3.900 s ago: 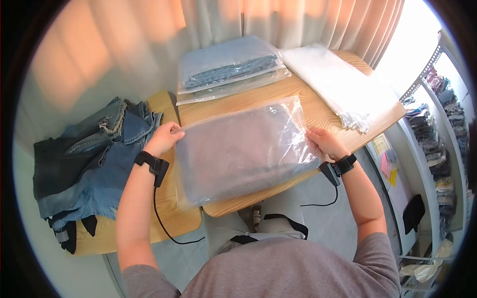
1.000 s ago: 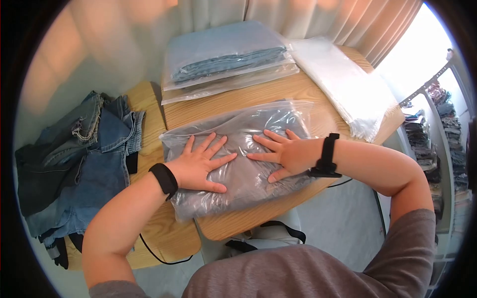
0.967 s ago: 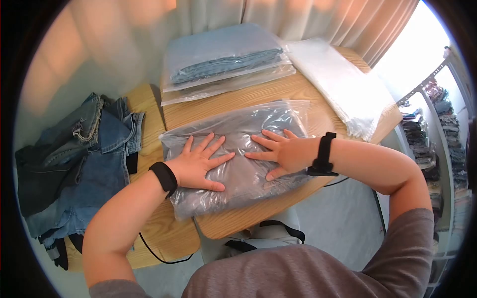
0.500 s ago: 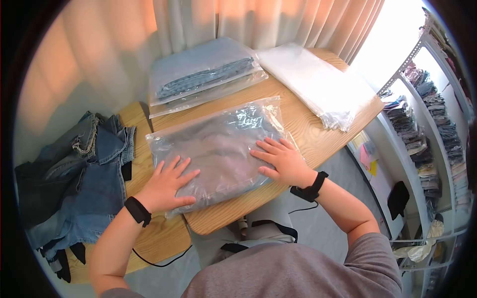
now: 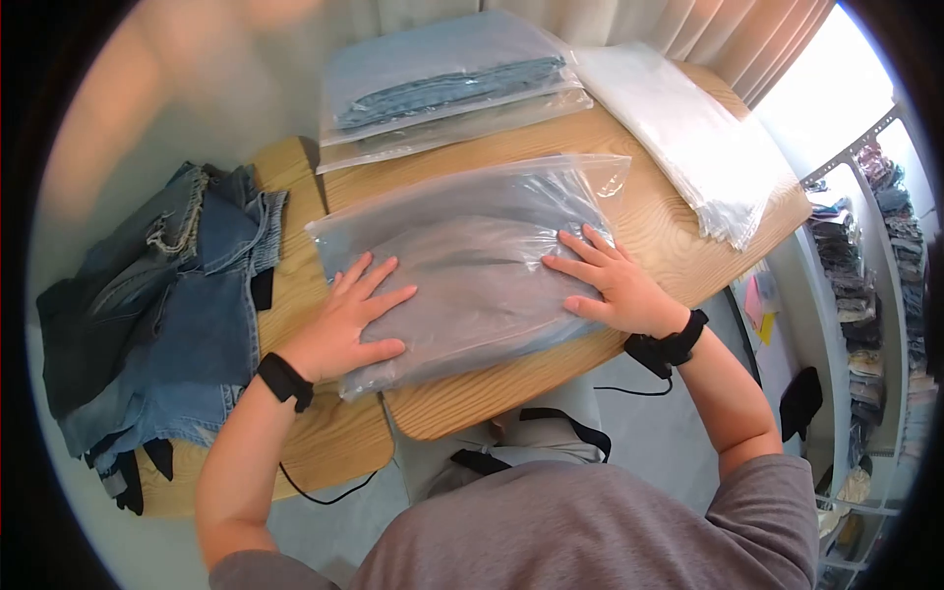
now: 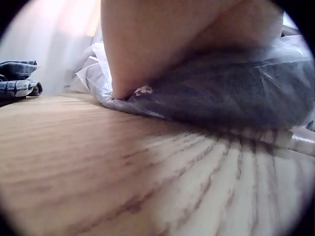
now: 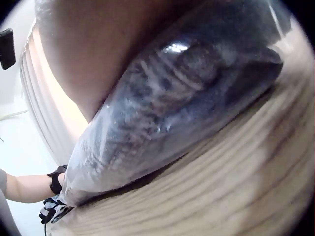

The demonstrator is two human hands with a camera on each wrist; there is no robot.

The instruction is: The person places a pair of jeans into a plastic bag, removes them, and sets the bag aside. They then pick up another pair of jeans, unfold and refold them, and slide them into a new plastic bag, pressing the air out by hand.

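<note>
A clear zip bag (image 5: pixel 472 285) with a folded garment inside lies flat near the table's front edge. My left hand (image 5: pixel 344 324) rests on its left end with fingers spread. On the right end lies my right hand (image 5: pixel 629 290), its fingers also spread and straight. The left wrist view shows dark blue cloth through the plastic of the bag (image 6: pixel 236 93), under the hand. From the right wrist, the near side of the bag (image 7: pixel 142 123) looks puffed and wrinkled, with folded blue cloth within. Neither hand grips anything.
Behind stands a stack of bagged folded jeans (image 5: pixel 442 84). A pile of empty clear bags (image 5: pixel 678 138) lies at the back right. Loose jeans and denim shorts (image 5: pixel 167 295) are heaped on the left table (image 5: pixel 334 442). Shelves of folded clothes (image 5: pixel 846 285) stand on the right.
First both hands held the bag by its side edges, then pressed flat on its middle. Since then they have moved apart to its two ends, still spread on the plastic.
</note>
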